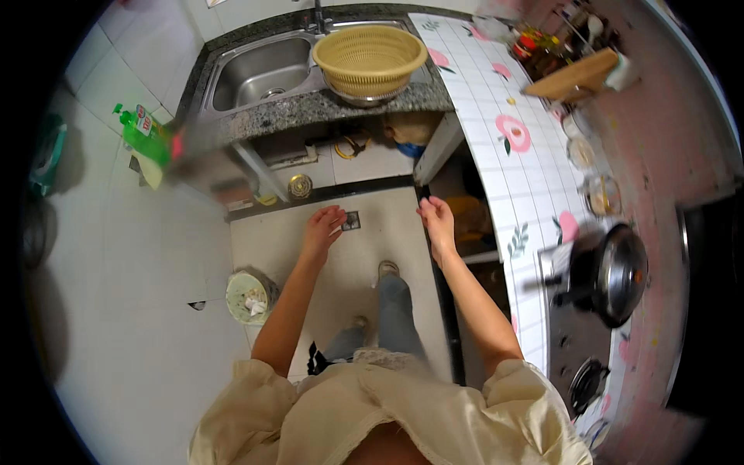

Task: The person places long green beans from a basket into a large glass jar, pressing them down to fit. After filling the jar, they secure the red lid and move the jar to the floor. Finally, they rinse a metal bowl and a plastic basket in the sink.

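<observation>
Both of my hands hang in the air over the tiled floor, holding nothing. My left hand (pixel 324 228) has its fingers loosely curled and apart, beside a small square floor drain (pixel 351 221) in the picture. My right hand (pixel 437 222) is half curled in front of the open cupboard under the right counter. Ahead, a yellow plastic colander basket (pixel 369 58) rests on a metal bowl (pixel 372 99) at the right side of the sink. The stainless steel sink basin (pixel 261 72) to its left shows a drain strainer (pixel 272 92).
Granite edging (pixel 279 119) fronts the sink. Along the right run a patterned counter (pixel 482 116), a wooden board (pixel 572 75), glass jars, a lidded pan (pixel 622 276) and a gas burner (pixel 590 383). A waste bin (pixel 247 297) stands left; a green soap bottle (pixel 145 136) is by the wall.
</observation>
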### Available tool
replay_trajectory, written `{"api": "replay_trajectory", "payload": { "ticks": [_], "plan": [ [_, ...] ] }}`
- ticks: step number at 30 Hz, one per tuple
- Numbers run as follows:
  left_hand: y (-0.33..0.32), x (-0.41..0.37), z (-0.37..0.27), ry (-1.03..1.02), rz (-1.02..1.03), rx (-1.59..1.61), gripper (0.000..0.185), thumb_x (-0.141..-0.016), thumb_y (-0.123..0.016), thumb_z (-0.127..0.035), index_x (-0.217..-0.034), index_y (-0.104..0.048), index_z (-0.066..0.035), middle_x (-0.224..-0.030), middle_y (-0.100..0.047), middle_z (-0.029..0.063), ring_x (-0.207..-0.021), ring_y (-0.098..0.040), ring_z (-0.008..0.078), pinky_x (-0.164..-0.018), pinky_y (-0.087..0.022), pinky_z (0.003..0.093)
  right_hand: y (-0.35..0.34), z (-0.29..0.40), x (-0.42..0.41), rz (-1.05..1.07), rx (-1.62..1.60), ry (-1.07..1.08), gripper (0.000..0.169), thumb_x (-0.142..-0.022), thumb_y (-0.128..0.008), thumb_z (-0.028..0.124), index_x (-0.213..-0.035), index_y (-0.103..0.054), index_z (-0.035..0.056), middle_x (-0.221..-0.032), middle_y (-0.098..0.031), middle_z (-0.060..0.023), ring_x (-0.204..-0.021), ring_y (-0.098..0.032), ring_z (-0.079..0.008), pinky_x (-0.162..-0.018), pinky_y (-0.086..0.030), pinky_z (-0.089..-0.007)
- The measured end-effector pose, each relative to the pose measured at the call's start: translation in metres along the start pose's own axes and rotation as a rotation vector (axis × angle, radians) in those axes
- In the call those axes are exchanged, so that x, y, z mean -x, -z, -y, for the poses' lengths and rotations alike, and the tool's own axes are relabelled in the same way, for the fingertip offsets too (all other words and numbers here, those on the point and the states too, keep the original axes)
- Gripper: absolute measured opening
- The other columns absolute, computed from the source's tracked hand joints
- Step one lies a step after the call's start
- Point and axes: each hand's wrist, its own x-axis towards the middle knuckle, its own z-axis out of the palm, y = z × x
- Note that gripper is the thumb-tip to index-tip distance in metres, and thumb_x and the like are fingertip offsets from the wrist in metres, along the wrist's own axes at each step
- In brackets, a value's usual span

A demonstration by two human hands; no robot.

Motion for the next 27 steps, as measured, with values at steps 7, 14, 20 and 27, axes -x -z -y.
{"api": "replay_trajectory", "payload": {
  "ticks": [7, 14, 20, 27],
  "plan": [
    [-0.048, -0.073, -0.089, -0.090, -0.064, -0.011, 0.026, -0.082, -0.041, -0.026, -0.101, -0.048, -0.009, -0.101, -0.052, 0.0019, -0.096, -0.048, 0.0128, -0.078, -0.035, 0.0288, -0.086, 0.133, -0.164, 0.065, -0.105, 0.102, 0.041, -0.071, -0.056, 0.040, -0.079, -0.045, 0.0014, -0.067, -0.047, -0.0034, -0.061, -0.041, -0.0080, -0.055, -0.033, -0.0207],
    [-0.069, -0.185, -0.132, -0.145, -0.302, 0.073, 0.024, -0.079, -0.048, -0.028, -0.094, -0.047, -0.009, -0.085, -0.052, 0.0016, -0.085, -0.051, 0.0154, -0.072, -0.038, 0.0297, -0.133, 0.154, -0.281, 0.031, -0.238, 0.002, 0.030, -0.064, -0.048, 0.000, -0.094, -0.046, -0.0043, -0.082, -0.053, -0.0104, -0.072, -0.051, -0.0183, -0.063, -0.041, -0.0288],
    [-0.069, -0.278, -0.144, 0.008, -0.354, 0.079, 0.029, -0.075, -0.054, -0.023, -0.096, -0.045, -0.005, -0.074, -0.048, 0.0048, -0.064, -0.049, 0.0115, -0.054, -0.041, 0.0259, -0.142, 0.223, -0.324, 0.011, -0.336, 0.359, 0.021, -0.064, -0.045, -0.004, -0.085, -0.045, -0.0036, -0.075, -0.050, -0.0064, -0.066, -0.048, -0.0140, -0.056, -0.041, -0.0255],
    [-0.054, -0.369, -0.179, -0.279, -0.273, -0.003, 0.023, -0.068, -0.050, -0.004, -0.091, -0.048, 0.001, -0.076, -0.053, 0.0061, -0.058, -0.051, 0.0120, -0.048, -0.041, 0.0242, -0.140, 0.259, -0.386, -0.314, -0.040, 0.708, 0.013, -0.065, -0.047, -0.001, -0.078, -0.047, -0.0029, -0.068, -0.049, -0.0041, -0.060, -0.043, -0.0105, -0.056, -0.037, -0.0239]
  ]
}}
